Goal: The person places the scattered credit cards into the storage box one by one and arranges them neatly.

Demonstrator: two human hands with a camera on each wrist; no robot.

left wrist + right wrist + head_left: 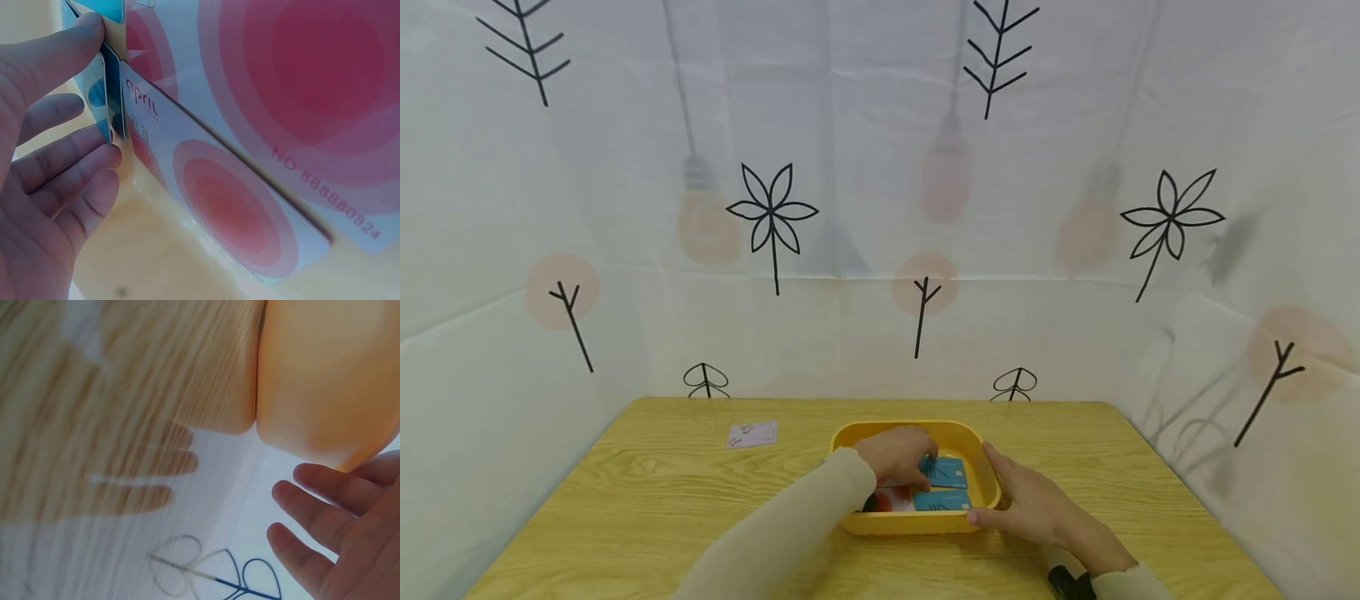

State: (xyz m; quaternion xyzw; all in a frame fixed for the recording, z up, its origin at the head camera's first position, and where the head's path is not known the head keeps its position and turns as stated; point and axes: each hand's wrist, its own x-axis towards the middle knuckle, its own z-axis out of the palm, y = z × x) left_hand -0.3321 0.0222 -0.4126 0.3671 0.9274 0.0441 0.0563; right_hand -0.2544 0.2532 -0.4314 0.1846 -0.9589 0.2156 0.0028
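Observation:
A yellow plastic basket (910, 523) stands on the table with several cards in it. My left hand (901, 454) reaches inside and pinches a blue card (95, 87) between thumb and fingers at its edge. In the head view, one blue card (953, 473) lies by those fingers and another blue card (942, 500) is nearer the front wall. White cards with red circles, one lettered "april" (219, 200), are beside the left hand, partly under the wrist in the head view. My right hand (1037, 504) rests against the basket's right side, fingers extended and thumb at the front corner.
A pale pink card (752, 434) lies on the wood-grain table (700, 492), left of the basket. A white patterned curtain (850, 333) hangs behind the table and along both sides. A dark band (1071, 583) is on the right wrist.

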